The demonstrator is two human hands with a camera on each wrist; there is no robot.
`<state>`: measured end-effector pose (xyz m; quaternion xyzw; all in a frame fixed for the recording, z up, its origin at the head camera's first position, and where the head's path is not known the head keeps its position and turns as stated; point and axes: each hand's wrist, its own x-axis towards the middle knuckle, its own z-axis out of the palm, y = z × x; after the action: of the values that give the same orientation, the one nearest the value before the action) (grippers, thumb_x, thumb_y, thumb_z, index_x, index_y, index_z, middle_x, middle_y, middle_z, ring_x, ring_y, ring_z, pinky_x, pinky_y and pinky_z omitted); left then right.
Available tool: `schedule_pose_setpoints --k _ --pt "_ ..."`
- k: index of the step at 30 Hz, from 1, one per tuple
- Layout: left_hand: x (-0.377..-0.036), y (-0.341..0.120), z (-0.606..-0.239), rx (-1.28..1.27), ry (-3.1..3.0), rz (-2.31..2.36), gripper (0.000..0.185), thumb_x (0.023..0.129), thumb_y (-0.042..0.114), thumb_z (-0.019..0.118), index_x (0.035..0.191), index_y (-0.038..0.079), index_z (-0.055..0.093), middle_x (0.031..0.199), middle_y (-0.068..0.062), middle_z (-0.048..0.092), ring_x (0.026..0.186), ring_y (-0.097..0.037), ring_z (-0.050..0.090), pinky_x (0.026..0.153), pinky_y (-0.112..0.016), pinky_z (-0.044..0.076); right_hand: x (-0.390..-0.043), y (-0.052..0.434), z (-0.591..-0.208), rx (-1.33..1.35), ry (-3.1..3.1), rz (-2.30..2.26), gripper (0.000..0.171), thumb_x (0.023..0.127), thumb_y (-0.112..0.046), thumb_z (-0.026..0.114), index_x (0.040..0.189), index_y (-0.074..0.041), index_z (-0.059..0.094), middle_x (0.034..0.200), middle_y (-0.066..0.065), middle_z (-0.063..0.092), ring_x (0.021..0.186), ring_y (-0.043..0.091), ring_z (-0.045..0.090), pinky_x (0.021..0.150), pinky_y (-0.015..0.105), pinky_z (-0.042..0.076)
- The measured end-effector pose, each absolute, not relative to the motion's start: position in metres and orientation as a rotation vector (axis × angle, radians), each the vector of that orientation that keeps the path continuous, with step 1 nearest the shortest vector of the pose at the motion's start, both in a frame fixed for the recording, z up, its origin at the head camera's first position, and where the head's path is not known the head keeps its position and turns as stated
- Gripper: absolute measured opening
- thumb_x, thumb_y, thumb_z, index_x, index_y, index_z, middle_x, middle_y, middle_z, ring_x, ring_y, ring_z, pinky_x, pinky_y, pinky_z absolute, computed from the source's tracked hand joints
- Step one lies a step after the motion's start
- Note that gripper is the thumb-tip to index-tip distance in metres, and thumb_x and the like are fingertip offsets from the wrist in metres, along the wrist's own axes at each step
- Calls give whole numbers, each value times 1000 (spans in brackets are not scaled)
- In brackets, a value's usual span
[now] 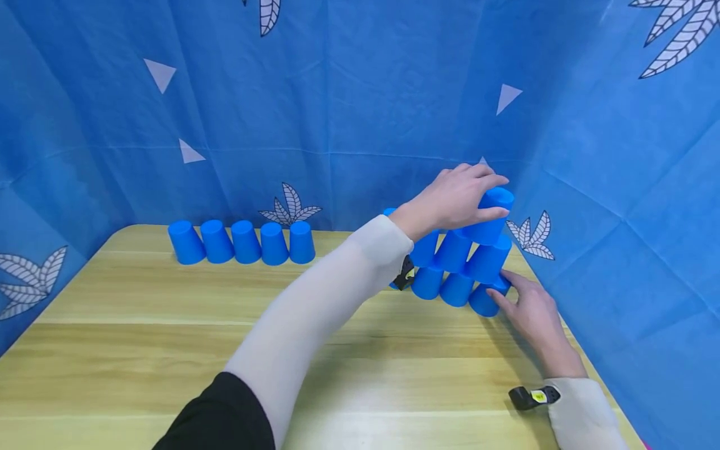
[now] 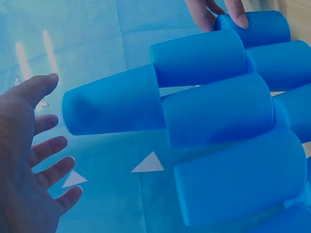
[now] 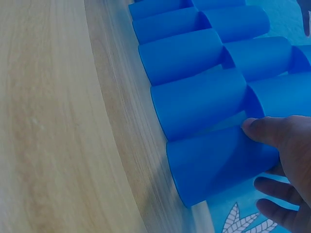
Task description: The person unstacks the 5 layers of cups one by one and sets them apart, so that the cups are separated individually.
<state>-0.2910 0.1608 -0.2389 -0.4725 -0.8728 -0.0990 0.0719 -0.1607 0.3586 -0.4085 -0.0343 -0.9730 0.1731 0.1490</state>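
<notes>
At cup stack (image 1: 452, 253): two hands (image 1: 458, 197) (image 1: 537, 315); farther left: five cups (image 1: 245, 244).

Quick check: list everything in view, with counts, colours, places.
Cups in row: five, blue, table's back left
Stacked cups: about ten, blue, back right, partly hidden
Table: one, light wood, under cups
Backdrop cloth: apparently one, blue, behind table
Leaf and triangle prints: several, white, on cloth
Wrist devices: two, black, one per wrist
Forearm sleeves: two, white, both arms
Upper sleeve: one, black, left arm
Left hand: one, beside top cup
Right hand: one, gripping rightmost bottom cup
</notes>
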Motion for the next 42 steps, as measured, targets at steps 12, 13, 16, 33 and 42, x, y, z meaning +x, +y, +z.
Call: schedule_pose_setpoints --k 12,13,16,33,42 --pt "-292 176 -247 -1396 -2681 -311 66 95 62 44 152 31 35 153 9 37 139 -13 36 111 -35 32 -162 359 -409 -90 -2781 471 57 95 -33 66 133 8 52 123 32 58 113 53 51 91 68 40" --pt "-293 177 -247 -1397 -2676 -322 65 95 61 45 152 31 36 152 8 39 138 -13 37 110 -35 33 -162 359 -409 -92 -2781 471 57 95 -32 66 133 7 52 123 32 58 113 53 51 91 68 40" --pt "-294 179 -249 -1396 -2659 -349 61 97 57 46 150 29 39 149 7 43 135 -12 40 108 -33 36 -162 358 -410 -105 -2787 473 57 95 -33 66 134 7 52 124 32 57 114 54 50 91 69 39" --pt "-292 125 -251 -1353 -2514 -446 57 97 54 49 147 26 45 145 6 48 134 -14 41 109 -35 33 -162 358 -412 -95 -2774 459 57 96 -35 64 134 6 52 124 33 57 113 54 50 89 70 39" --pt "-285 80 -260 -1363 -2471 -468 55 96 53 51 144 25 49 141 4 52 132 -16 43 107 -37 34 -160 357 -414 -81 -2756 450 56 96 -34 64 132 8 52 123 33 57 112 54 50 87 69 40"
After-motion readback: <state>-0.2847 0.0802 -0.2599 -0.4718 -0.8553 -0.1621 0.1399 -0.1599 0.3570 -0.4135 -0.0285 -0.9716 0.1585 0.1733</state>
